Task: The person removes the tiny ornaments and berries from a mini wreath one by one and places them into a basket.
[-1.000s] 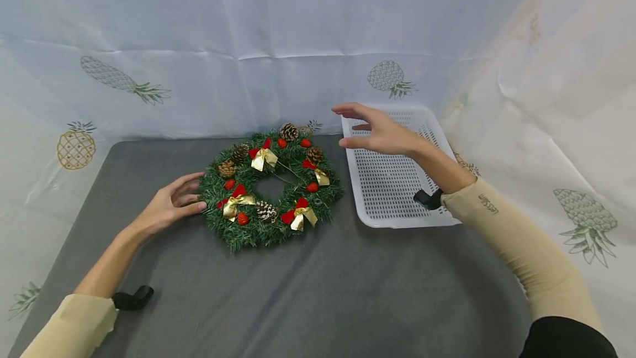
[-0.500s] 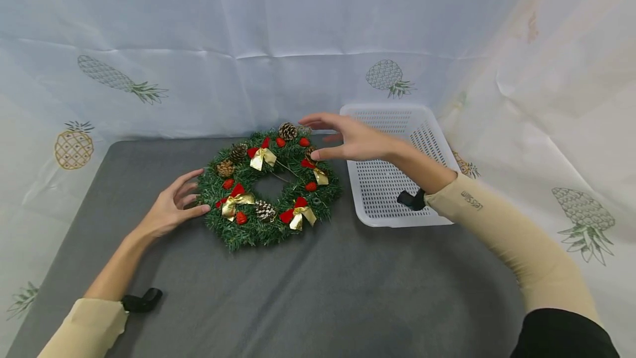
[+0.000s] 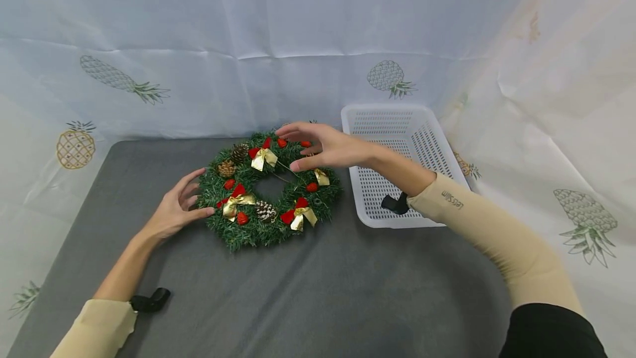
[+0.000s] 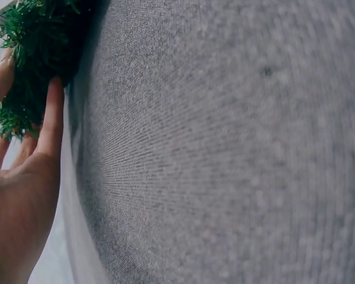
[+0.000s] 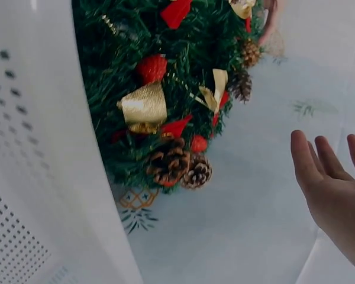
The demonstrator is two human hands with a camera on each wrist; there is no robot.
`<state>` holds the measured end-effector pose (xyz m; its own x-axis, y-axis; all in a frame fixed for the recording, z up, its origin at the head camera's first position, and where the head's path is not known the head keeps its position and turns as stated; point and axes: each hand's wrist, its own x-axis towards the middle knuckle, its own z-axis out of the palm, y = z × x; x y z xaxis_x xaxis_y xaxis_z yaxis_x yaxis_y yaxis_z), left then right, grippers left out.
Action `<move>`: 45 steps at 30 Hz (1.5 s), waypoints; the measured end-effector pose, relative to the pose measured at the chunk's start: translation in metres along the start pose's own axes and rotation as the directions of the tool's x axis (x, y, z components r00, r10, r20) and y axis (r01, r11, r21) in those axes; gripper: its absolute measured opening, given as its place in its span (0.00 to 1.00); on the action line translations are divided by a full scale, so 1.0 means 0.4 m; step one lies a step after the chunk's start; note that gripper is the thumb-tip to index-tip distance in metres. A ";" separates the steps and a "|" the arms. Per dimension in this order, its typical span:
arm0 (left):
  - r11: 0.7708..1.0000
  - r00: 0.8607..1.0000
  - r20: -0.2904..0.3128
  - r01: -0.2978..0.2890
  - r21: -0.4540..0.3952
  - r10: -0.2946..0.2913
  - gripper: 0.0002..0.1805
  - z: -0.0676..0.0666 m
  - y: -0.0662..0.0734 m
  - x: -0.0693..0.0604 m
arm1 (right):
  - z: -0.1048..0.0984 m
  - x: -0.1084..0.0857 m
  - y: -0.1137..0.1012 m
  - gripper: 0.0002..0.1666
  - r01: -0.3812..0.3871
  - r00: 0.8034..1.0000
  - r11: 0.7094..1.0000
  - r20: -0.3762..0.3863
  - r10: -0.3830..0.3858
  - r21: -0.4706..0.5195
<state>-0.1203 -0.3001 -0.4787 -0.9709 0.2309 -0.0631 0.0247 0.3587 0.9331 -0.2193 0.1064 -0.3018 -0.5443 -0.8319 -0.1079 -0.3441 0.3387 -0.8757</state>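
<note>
A green wreath (image 3: 258, 233) with red and gold bows, pinecones and red berries lies flat on the grey table. My left hand (image 3: 171, 212) is at its left side, fingers spread along the outer edge; in the left wrist view the fingers (image 4: 54, 118) touch the greenery (image 4: 41, 47). Over the wreath's upper right part is my right hand (image 3: 330, 147), fingers apart and lightly bent, covering some pinecones. The right wrist view has this hand (image 5: 337, 189) apart from the wreath (image 5: 130, 148), holding nothing.
A white perforated basket (image 3: 365, 217) stands just right of the wreath, below my right forearm. Behind the grey table (image 3: 348, 291) hangs a white curtain (image 3: 298, 15) with pineapple prints.
My right hand has moved left from above the basket's edge to over the wreath. The left hand has shifted slightly right along the wreath's edge. The wreath lies where it was.
</note>
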 end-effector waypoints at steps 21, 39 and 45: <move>1.000 0.999 -0.041 0.010 -0.029 -0.011 0.55 0.016 -0.007 -0.004 | 0.086 0.063 0.012 0.41 -0.060 0.992 0.992 0.114 0.048 0.108; 1.000 0.998 -0.061 0.013 -0.027 -0.015 0.53 0.017 -0.013 -0.005 | 0.132 0.088 0.025 0.40 -0.123 0.979 0.989 0.176 0.107 0.084; 0.999 0.998 -0.066 0.012 -0.034 -0.014 0.54 0.020 -0.013 -0.004 | 0.141 0.092 0.028 0.41 -0.121 0.976 0.988 0.192 0.100 0.098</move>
<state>-0.1171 -0.2951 -0.4863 -0.9848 0.1653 -0.0528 0.0049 0.3305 0.9438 -0.1999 0.0546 -0.3421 -0.4187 -0.8628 -0.2835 -0.1992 0.3918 -0.8982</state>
